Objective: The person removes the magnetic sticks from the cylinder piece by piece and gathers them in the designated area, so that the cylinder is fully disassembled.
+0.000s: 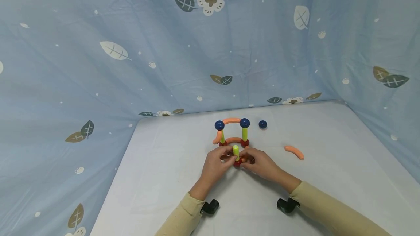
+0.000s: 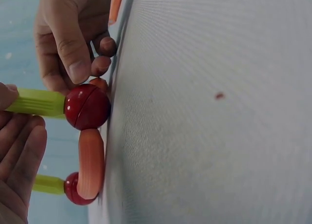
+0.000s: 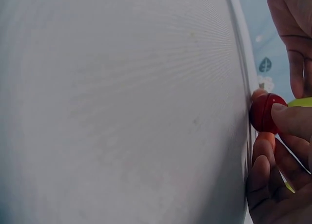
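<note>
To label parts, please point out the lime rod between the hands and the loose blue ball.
Lime rod [image 1: 236, 152]: head view, middle of its side.
Loose blue ball [image 1: 263, 124]: head view, middle of its surface.

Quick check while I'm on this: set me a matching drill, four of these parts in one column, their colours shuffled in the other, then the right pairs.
Parts:
1. Loose ball
2. Loose stick
3. Held stick
4. Ball at its foot

Colours:
A. Orange
B. Yellow-green
C. Red
D. Dark blue

Pairs: 1-D, 2-A, 3-B, 4-C
</note>
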Tool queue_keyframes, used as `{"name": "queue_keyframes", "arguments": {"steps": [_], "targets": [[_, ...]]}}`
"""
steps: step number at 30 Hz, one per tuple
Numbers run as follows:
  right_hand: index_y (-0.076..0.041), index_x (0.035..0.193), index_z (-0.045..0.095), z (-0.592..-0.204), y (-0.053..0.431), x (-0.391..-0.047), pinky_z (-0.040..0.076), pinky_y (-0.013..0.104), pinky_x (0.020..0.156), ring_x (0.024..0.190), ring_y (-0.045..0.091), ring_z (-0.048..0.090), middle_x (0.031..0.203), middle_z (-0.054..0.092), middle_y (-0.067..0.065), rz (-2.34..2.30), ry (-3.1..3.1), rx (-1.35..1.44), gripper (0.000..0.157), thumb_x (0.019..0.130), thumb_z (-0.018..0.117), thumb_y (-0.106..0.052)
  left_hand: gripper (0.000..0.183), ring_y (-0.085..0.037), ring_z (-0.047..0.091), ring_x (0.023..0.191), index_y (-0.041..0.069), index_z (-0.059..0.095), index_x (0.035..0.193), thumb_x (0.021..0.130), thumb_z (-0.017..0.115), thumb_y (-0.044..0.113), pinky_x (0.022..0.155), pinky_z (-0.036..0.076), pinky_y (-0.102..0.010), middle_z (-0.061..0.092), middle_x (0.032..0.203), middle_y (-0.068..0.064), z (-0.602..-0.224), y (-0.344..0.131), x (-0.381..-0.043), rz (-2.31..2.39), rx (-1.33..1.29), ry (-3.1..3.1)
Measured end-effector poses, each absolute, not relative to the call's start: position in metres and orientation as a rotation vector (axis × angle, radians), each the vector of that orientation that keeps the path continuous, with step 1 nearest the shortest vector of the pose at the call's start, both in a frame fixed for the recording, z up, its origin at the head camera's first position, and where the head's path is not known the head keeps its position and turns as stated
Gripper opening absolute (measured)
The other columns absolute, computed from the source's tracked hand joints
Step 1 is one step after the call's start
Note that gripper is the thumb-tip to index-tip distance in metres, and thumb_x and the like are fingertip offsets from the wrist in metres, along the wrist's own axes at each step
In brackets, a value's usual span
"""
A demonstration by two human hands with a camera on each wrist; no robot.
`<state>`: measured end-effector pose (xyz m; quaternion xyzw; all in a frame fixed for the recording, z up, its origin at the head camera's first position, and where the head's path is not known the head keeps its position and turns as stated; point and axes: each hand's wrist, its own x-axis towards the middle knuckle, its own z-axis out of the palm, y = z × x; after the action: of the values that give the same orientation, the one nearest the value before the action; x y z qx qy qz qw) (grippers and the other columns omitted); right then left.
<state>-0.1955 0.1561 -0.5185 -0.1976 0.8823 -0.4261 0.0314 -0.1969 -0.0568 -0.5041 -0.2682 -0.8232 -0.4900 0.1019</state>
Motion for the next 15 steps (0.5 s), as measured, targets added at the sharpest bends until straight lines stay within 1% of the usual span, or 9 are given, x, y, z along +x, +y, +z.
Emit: {"name": "queue_keyframes", "arguments": {"steps": [4, 9, 15], "targets": [[-0.013, 0.117, 0.071, -0.5183, 0.1545, -0.1965, 0.051, 0.023, 0.069, 0.079, 0.009, 0.056, 0.099, 0.067, -0.007, -1.303, 2.719, -0.604, 0.028, 0.09, 0.079, -0.016, 0.021, -0.012, 0.072, 0.092, 0.01, 0.073, 0.111, 0.091, 0.077, 0.009, 0.079, 0.058, -0.022, 0.074, 0.104, 0.001, -0.5041, -0.0562, -0.1971, -1.47, -0.778, -2.449], [-0.013, 0.116, 0.071, -0.5186, 0.1537, -0.1968, 0.05, 0.023, 0.067, 0.078, 0.009, 0.055, 0.1, 0.068, -0.007, -1.304, 2.721, -0.601, 0.028, 0.09, 0.08, -0.017, 0.02, -0.013, 0.072, 0.094, 0.01, 0.072, 0.109, 0.09, 0.077, 0.007, 0.081, 0.058, -0.023, 0.073, 0.105, 0.001, -0.5042, -0.0556, -0.1969, -1.493, -0.758, -2.477], [-0.014, 0.116, 0.071, -0.5204, 0.154, -0.197, 0.05, 0.022, 0.067, 0.078, 0.008, 0.055, 0.099, 0.068, -0.008, -1.312, 2.725, -0.61, 0.028, 0.089, 0.08, -0.017, 0.018, -0.01, 0.071, 0.092, 0.01, 0.072, 0.106, 0.089, 0.078, 0.007, 0.081, 0.058, -0.02, 0.073, 0.101, 0.001, -0.5041, -0.0548, -0.1974, -1.455, -0.745, -2.515]]}}
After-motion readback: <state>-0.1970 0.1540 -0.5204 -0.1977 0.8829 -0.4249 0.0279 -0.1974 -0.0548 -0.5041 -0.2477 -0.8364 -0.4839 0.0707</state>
